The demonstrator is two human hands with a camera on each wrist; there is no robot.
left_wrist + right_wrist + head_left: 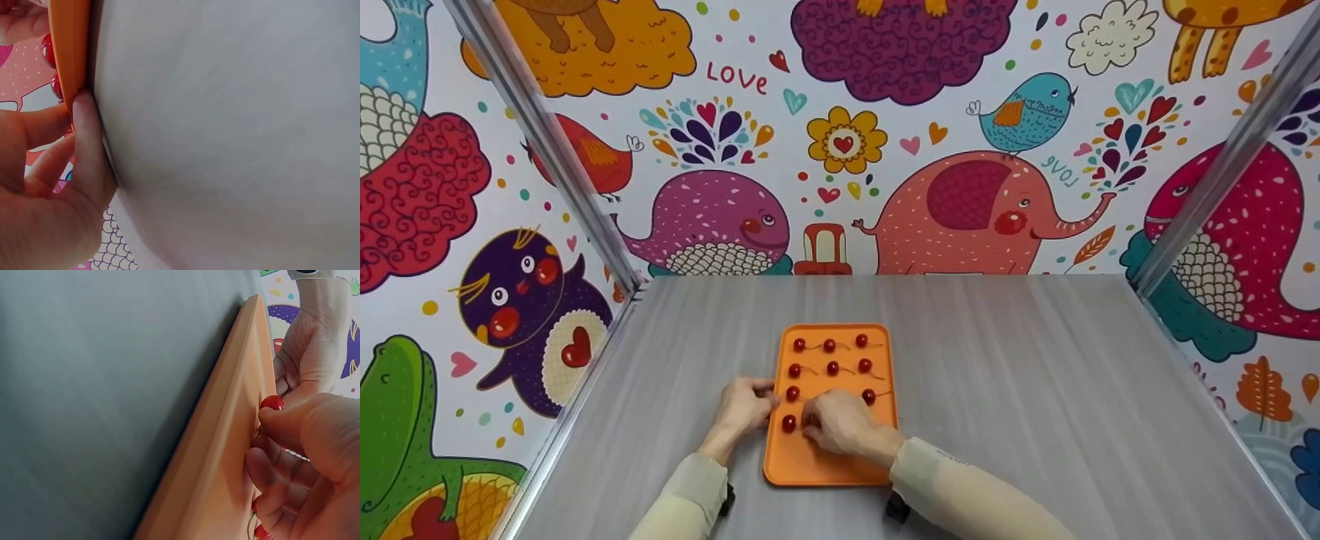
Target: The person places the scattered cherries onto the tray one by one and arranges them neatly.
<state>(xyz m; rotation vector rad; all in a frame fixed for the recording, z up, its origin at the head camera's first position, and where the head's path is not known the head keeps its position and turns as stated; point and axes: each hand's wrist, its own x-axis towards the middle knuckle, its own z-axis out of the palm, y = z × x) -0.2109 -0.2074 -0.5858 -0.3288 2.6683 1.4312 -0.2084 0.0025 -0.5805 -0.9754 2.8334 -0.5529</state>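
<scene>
An orange tray (pixel 829 469) lies on the table with several red cherries in rows, stems mostly pointing right. At the tray's left rim, my left hand (pixel 745 409) grips the edge, one finger outside it and another over the top, as the left wrist view (pixel 84 135) shows. My right hand (pixel 840 420) is over the lower middle of the tray, hiding part of the rows. Its thumb and forefinger pinch at the stem of the lowest left cherry (pixel 789 424); the fruit (pixel 273 403) shows beside the thumb. Another cherry (pixel 869 397) lies right of this hand.
The grey wood-grain table (pixel 1012 375) extends around the tray. Metal posts (pixel 562 157) stand at its back corners, and cartoon-printed walls (pixel 840 217) rise behind it and at both sides. Dark straps (pixel 898 508) show under the sleeves.
</scene>
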